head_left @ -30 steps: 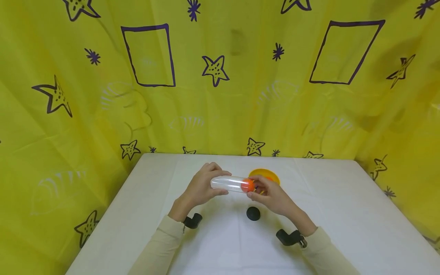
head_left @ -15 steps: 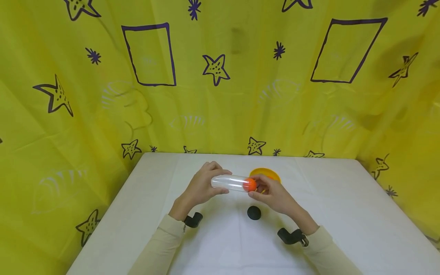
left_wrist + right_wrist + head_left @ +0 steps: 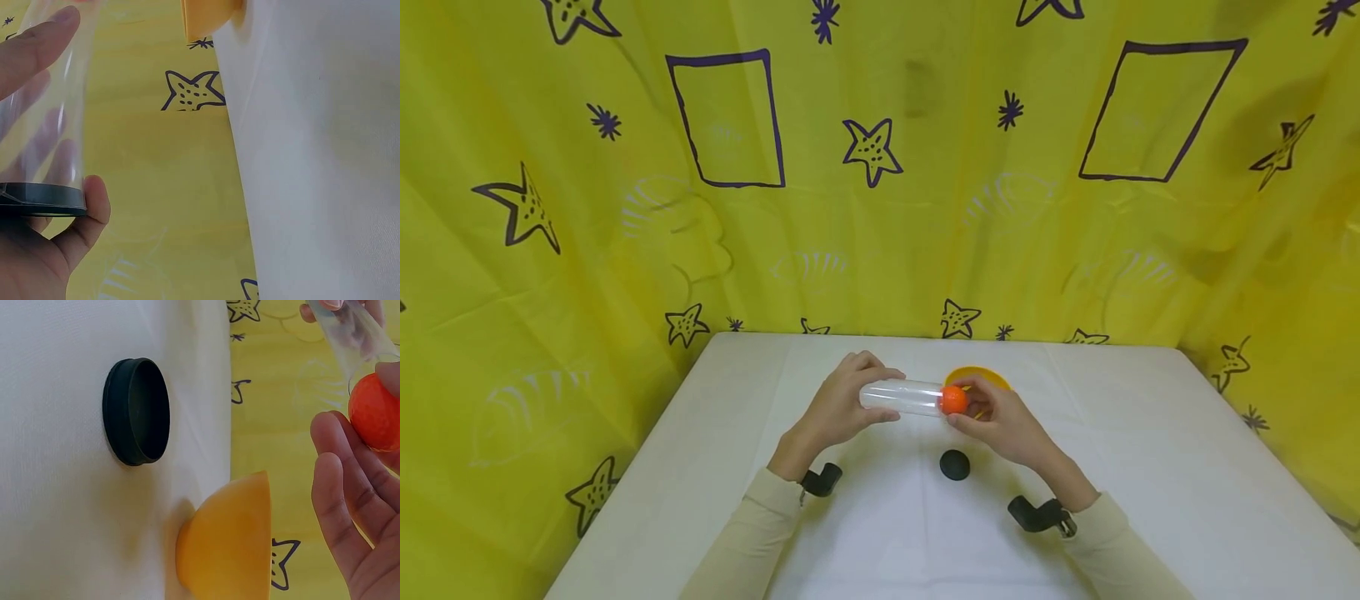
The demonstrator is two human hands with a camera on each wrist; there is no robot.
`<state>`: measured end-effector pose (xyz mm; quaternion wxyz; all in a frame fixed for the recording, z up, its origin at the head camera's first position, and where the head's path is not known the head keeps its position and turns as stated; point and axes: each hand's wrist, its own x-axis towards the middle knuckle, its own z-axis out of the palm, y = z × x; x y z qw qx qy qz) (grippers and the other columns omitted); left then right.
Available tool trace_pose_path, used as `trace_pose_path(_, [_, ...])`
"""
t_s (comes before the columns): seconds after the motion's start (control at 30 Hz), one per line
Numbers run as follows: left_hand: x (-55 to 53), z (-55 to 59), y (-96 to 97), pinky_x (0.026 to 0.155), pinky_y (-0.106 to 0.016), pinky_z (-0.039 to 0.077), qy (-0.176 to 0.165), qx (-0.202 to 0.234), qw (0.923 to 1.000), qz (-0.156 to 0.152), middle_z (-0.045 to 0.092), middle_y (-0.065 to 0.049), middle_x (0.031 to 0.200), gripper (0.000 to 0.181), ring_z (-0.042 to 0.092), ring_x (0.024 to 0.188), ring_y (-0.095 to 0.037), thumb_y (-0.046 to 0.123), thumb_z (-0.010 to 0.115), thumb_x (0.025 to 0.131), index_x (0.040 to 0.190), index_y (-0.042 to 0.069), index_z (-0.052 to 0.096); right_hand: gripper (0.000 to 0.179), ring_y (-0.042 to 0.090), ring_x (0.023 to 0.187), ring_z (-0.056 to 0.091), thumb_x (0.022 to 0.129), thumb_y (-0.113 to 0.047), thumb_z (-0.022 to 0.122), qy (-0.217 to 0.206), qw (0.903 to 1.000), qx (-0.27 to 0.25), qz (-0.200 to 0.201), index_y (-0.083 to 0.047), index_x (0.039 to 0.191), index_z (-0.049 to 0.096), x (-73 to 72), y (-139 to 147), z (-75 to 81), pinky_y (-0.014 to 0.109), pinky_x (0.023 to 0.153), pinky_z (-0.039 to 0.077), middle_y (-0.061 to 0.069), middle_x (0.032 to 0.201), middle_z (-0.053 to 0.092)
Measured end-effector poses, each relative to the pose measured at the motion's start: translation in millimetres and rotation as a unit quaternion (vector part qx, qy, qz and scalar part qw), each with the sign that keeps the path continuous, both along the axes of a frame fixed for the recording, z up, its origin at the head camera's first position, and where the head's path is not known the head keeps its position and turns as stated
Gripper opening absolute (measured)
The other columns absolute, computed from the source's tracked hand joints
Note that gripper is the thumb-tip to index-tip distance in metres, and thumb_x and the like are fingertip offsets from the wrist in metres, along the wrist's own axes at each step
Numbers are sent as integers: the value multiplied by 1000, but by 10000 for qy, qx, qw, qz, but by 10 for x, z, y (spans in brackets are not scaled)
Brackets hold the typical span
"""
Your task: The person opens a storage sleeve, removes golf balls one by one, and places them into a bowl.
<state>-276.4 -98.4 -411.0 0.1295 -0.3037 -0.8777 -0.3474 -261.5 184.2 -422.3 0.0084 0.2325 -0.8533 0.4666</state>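
Observation:
My left hand (image 3: 838, 402) grips a clear plastic tube (image 3: 901, 397), held sideways above the table with its mouth to the right. A black cap (image 3: 44, 197) closes the tube's end near that palm in the left wrist view. At the mouth, my right hand (image 3: 1003, 423) pinches an orange dimpled golf ball (image 3: 376, 414) between thumb and fingers. The ball sits right at the rim, mostly outside the tube. Ring and little fingers of the right hand extend below it in the right wrist view.
A round black lid (image 3: 145, 412) lies on the white-covered table (image 3: 715, 500), hollow side up, nearer me than the hands. Behind the right hand stands a yellow bowl (image 3: 228, 540), partly hidden by it in the head view. A yellow patterned curtain (image 3: 865, 250) surrounds the table's back and sides.
The golf ball has moved right with my right hand, from inside the tube's end to just at its mouth. The left hand and tube have barely moved.

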Motion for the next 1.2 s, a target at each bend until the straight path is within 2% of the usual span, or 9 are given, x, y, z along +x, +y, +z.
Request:
trace_pose_path(0.17, [2,-9,-1,82,-31,53,80,-21,9999,106,63,1,109,46,52,103,-16,23,92,76,119,19,75,41,20,87,67,91,-18,79,119,9996,-33,-259,-12,126,60,-9,48,20,26,74,56,10,106,71])
trace_pose_path(0.37, [21,-8,-21,83,-32,53,-4,-22,9997,232,63,2,108,47,54,103,-16,25,91,77,120,20,75,43,21,92,69,92,-21,77,-1,9978,5,-670,-8,128,58,-27,144,82,22,75,56,14,109,73])
trace_pose_path(0.6, [19,-20,-45,86,-41,56,-55,60,9997,218,65,-5,110,50,55,105,-19,25,91,77,123,17,73,42,19,86,68,93,-23,76,45,9939,-57,-1105,-9,128,57,-72,262,138,25,75,56,14,107,76])
trace_pose_path(0.93, [2,-30,-20,86,-42,57,-129,96,9997,199,64,-4,111,50,55,105,-19,25,91,78,123,17,73,42,25,93,63,94,-29,76,179,9908,75,-1339,-12,129,60,-116,401,142,25,72,55,13,109,73])
trace_pose_path(1.2, [1,-22,1,87,-44,57,-102,144,9997,151,65,-5,112,50,56,107,-21,24,90,78,124,15,72,47,27,94,61,93,-34,76,69,9871,264,-1580,-13,132,60,-137,476,138,28,71,54,15,112,67])
